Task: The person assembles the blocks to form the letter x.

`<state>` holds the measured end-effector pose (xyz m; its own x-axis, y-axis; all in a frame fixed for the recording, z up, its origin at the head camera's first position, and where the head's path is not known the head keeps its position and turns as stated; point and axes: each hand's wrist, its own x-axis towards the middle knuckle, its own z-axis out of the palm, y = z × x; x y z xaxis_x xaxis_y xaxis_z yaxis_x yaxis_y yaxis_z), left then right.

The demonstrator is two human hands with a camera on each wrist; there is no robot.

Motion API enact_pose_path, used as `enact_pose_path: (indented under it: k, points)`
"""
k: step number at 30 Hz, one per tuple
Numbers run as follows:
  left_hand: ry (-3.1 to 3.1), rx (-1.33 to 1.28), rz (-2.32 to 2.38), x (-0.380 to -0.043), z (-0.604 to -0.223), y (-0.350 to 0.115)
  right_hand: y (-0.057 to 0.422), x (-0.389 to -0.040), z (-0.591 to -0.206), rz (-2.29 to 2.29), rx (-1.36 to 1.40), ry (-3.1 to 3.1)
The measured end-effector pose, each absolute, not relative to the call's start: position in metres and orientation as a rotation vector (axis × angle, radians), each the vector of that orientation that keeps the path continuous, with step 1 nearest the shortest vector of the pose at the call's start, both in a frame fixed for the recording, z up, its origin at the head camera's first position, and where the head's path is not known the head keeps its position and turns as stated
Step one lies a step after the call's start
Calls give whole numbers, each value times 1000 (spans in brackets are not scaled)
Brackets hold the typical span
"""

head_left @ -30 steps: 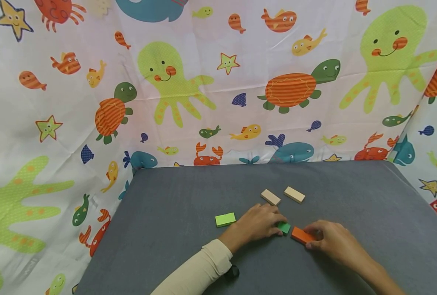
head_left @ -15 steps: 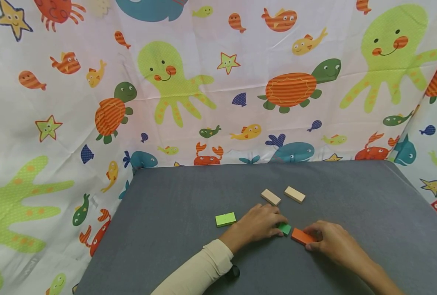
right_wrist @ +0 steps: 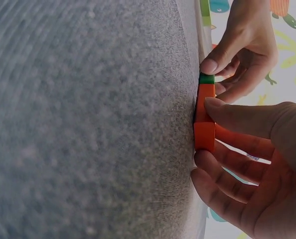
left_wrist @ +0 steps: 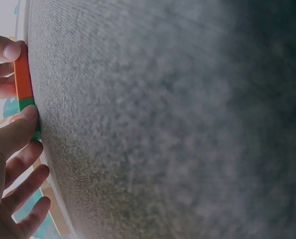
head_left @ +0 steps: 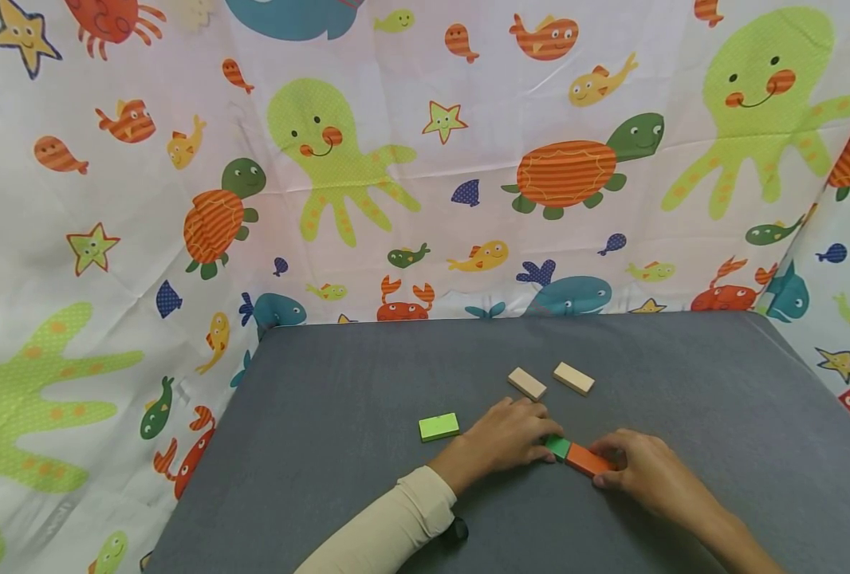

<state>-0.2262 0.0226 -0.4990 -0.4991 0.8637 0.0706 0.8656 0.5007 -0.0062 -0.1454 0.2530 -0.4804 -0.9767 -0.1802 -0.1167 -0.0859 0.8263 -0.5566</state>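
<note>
On the grey table my left hand [head_left: 505, 434] pinches a small green block [head_left: 557, 446] between thumb and fingers; most of that block is hidden behind the hand. My right hand [head_left: 647, 469] grips an orange block [head_left: 588, 460] by its right end. The two blocks lie end to end in one line, the orange one's left end meeting the green one's right end. In the left wrist view the thumb presses on the green block [left_wrist: 27, 103], with the orange block [left_wrist: 23, 74] directly beyond it. The right wrist view has the right thumb along the orange block [right_wrist: 205, 114].
A lime green block [head_left: 438, 427] lies left of the left hand. Two plain wooden blocks, one [head_left: 527, 383] just behind that hand and another [head_left: 573, 379] to its right, lie farther back on the table [head_left: 339, 383]. A patterned cloth [head_left: 425, 175] hangs behind.
The gap between the green and orange blocks has gone; my left hand has slid the green one slightly right against the orange. The right hand has stayed nearly still.
</note>
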Motion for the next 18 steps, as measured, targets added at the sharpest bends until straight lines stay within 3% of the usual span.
enact_pose_path:
  k: [18]
  points:
    - [-2638,-1530,-50,-226,-500,24,253,-145,-481,-870,-204,2847]
